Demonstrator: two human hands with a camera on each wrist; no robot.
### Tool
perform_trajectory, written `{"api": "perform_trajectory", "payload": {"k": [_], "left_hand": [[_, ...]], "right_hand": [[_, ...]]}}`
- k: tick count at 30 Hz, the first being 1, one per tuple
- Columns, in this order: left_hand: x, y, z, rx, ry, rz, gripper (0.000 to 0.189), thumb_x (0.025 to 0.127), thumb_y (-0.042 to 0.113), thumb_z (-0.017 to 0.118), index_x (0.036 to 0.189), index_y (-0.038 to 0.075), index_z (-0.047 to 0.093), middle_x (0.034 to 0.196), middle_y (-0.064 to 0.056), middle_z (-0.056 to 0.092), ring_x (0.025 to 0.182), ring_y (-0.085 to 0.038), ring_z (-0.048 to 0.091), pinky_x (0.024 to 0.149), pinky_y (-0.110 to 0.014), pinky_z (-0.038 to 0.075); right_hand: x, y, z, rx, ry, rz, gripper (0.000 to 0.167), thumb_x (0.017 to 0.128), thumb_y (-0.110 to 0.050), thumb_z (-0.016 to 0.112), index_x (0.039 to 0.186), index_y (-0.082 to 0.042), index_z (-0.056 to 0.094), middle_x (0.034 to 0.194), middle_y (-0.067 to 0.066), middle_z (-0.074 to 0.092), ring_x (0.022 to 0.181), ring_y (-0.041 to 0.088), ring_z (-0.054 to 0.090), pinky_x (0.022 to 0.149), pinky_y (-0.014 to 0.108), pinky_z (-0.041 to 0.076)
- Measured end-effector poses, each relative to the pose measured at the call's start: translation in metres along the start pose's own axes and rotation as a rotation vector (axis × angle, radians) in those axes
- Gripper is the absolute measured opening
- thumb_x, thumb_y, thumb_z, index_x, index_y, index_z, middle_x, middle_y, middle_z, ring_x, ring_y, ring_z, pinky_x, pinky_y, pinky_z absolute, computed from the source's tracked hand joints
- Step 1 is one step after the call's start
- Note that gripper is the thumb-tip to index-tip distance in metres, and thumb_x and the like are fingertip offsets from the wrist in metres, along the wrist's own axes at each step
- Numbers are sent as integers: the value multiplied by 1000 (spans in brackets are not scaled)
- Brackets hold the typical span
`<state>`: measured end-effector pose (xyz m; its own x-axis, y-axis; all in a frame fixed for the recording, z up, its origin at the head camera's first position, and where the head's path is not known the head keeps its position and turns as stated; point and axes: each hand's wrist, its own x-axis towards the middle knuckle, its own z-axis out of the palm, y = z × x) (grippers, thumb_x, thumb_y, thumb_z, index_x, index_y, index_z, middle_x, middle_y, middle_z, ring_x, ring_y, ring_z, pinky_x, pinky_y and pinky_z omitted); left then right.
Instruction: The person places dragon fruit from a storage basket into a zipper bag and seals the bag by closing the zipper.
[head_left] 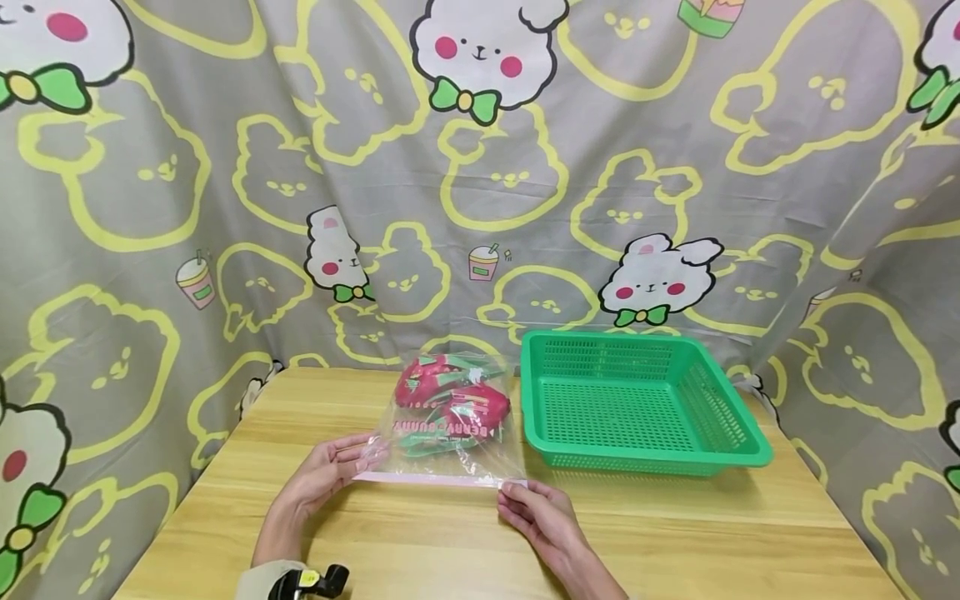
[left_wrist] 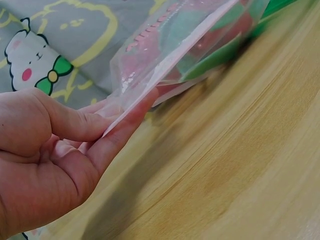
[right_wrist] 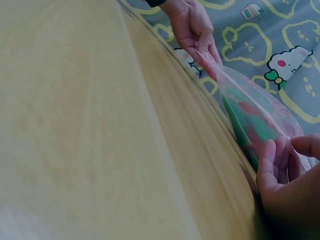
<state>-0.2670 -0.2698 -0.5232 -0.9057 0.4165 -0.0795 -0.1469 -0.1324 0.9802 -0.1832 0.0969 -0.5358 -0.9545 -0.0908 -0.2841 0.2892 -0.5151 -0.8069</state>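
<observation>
A clear zip bag [head_left: 450, 463] with pink lettering and a pale pink strip [head_left: 435, 479] along its near edge lies on the table. Inside are red dragon fruits [head_left: 431, 383] with green scales, partly hidden by print and glare. My left hand [head_left: 318, 479] pinches the left end of the strip; in the left wrist view, the thumb presses the strip [left_wrist: 170, 60] against the fingers. At the opposite end, the thumb and fingers of my right hand [head_left: 543, 521] pinch the corner. The right wrist view shows the edge stretched between both hands, the right hand [right_wrist: 292, 185] being nearer.
A green perforated plastic basket [head_left: 648, 458] stands right of the bag, close beside it. Under everything is a wood-grain table [head_left: 420, 542]. A grey curtain [head_left: 405, 183] with rabbit drawings hangs behind the table and on both sides.
</observation>
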Motion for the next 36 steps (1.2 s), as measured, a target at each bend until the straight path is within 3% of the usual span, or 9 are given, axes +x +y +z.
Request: {"api": "perform_trajectory", "payload": {"k": [9,25,31,36], "left_hand": [[-6,-2,-4,10,4,1,59,99,-11,54,148,-23,24,125,-16,69,109,-16,70,94,-30,54],[-26,-5,-24,6,-33,18,60,100,-10,53,148,-24,19,126,-12,69,113,-14,67,96,-30,53],[-28,-5,-27,12,-34,13,61,100,-10,53,147,-25,18,128,-15,68,112,-16,68,96,-31,53],[-27,-4,-25,36,-35,9,58,101,-8,54,149,-22,23,130,-16,67,113,-17,68,96,-33,54]], "right_hand": [[-1,-1,-8,-53,-61,33,11,92,-1,69,102,-1,65,91,8,73,87,16,72,89,33,58],[3,9,-8,-96,-159,66,6,93,-4,66,99,-3,64,91,8,73,86,15,71,86,33,58],[2,11,-9,-125,-182,72,16,94,-4,68,108,1,60,94,11,73,88,17,72,87,35,58],[-1,2,-12,-267,-221,35,29,94,-8,70,115,8,58,96,15,73,86,19,73,85,36,59]]}}
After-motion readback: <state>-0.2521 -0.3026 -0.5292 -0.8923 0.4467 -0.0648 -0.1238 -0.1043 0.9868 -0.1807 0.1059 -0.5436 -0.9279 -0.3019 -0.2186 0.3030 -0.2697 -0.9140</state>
